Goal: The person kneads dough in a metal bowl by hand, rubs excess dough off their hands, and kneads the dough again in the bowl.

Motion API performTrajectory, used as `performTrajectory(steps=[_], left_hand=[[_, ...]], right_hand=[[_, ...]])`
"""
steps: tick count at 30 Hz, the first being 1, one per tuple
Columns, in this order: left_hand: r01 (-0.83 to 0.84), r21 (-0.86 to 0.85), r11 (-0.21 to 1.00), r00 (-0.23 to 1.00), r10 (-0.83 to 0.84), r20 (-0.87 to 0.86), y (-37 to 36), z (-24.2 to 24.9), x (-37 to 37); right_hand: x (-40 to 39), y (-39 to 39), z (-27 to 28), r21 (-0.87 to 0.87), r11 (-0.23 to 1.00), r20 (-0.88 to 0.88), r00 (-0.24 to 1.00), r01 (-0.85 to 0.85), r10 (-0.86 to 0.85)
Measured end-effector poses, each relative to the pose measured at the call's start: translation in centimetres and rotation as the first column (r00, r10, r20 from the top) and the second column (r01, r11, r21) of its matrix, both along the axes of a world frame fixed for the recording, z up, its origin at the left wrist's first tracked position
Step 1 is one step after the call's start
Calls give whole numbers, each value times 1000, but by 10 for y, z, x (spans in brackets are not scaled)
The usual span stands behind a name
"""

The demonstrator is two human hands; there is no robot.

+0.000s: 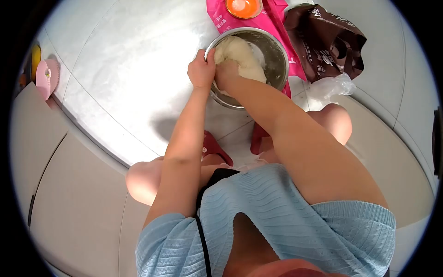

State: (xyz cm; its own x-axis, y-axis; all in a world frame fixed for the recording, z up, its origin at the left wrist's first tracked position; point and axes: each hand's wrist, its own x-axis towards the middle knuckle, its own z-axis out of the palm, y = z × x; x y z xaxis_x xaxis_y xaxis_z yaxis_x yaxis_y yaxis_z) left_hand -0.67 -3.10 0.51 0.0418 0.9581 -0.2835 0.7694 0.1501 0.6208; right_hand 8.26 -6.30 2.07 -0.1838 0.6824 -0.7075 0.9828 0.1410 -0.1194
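A steel bowl (279,62) stands on the floor in front of me with a big pale lump of dough (247,57) in it. My left hand (201,70) grips the bowl's left rim, thumb over the edge. Pressed into the left part of the dough is my right hand (227,74), curled up, with its fingertips hidden. Some whitish residue marks the bowl's inner wall beside the dough.
A pink printed bag (219,18) lies under and behind the bowl, with a small orange-filled bowl (244,7) on it. To the right are a brown bag (323,41) and crumpled clear plastic (333,87). Cabinets flank me; a pink object (47,77) is far left.
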Motion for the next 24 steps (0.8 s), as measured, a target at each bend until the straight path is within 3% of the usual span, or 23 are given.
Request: performTrajectory(steps=[3, 5, 8, 12, 15, 17, 19, 20, 22, 23, 24], left_hand=[[-8, 61, 998, 1000, 7, 15, 1, 2, 0], [-26, 53, 998, 1000, 25, 17, 2, 3, 2], [-23, 88, 996, 1000, 21, 22, 1, -1, 2], [-1, 89, 996, 1000, 3, -26, -2, 7, 4], [13, 86, 996, 998, -7, -64, -5, 6, 5], [58, 123, 991, 987, -39, -153, -4, 2, 5], [67, 118, 991, 985, -46, -167, -1, 3, 5], [74, 112, 991, 980, -52, -193, -5, 4, 5], [79, 104, 991, 983, -60, -172, -5, 3, 4], [83, 98, 992, 985, -67, -157, -3, 2, 3], [74, 90, 993, 989, -62, -131, -3, 2, 3]], right_hand=[[10, 3, -14, -63, 996, -21, 998, 63, -64], [27, 5, -11, -81, 996, -220, 974, 32, -49], [38, 10, -5, -97, 994, -262, 965, -50, 23], [40, 4, 2, -21, 998, -272, 961, -58, 50], [35, -2, 3, -7, 1000, -237, 971, 25, -26], [33, -1, 18, -175, 984, -228, 973, -5, -36], [37, -26, 33, -128, 990, -134, 990, -52, 35], [54, -45, 43, 241, 965, -217, 964, -102, 156], [88, -35, 79, 342, 940, -383, 914, 6, 133], [105, -15, 106, 64, 993, -468, 881, 102, -61], [132, -12, 72, 11, 955, -556, 796, 295, -240]])
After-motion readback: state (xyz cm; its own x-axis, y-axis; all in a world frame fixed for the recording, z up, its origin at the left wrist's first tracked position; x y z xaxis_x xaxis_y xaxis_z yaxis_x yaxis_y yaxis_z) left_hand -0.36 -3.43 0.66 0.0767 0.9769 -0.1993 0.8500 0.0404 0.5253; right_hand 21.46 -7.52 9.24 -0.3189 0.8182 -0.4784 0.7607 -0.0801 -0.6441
